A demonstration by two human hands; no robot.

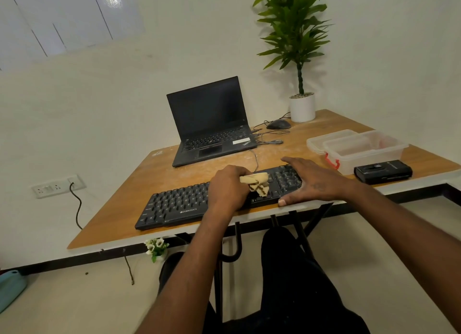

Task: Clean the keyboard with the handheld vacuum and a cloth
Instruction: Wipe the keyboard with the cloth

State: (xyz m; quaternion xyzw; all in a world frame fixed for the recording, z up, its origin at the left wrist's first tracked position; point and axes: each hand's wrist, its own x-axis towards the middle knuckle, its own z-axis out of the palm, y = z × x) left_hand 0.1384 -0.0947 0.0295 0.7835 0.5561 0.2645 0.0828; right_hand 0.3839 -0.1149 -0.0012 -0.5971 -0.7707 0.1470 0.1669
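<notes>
Two bare forearms reached forward from the bottom of the view, over dark-trousered knees, to a wooden desk (pixel 139 184). On its near edge lay a black Zebronics keyboard (pixel 179 204), angled so its right end sat farther from the viewer. Left hand (pixel 228 189) pressed down on the keys right of the keyboard's middle, its fingers curled tight around a bunched tan cloth (pixel 258 184) that touched the keys. Right hand (pixel 311 181) lay flat and relaxed over the number pad end, fingers straight and spread, thumb on the front edge, holding nothing and seemingly steadying the board. Well to the right, near the desk's edge, rested a black handheld vacuum (pixel 383 171), untouched, just in front of a clear plastic box (pixel 361 149) with a red latch. Farther back stood an open laptop (pixel 212 124) with a dark screen, a black mouse (pixel 278 124) with its cable, and a potted plant (pixel 300 59). By appearance the wiping step was in hand. The next move would likely call for dragging the cloth along the key rows with light, even pressure while the flat hand kept the keyboard from sliding.
</notes>
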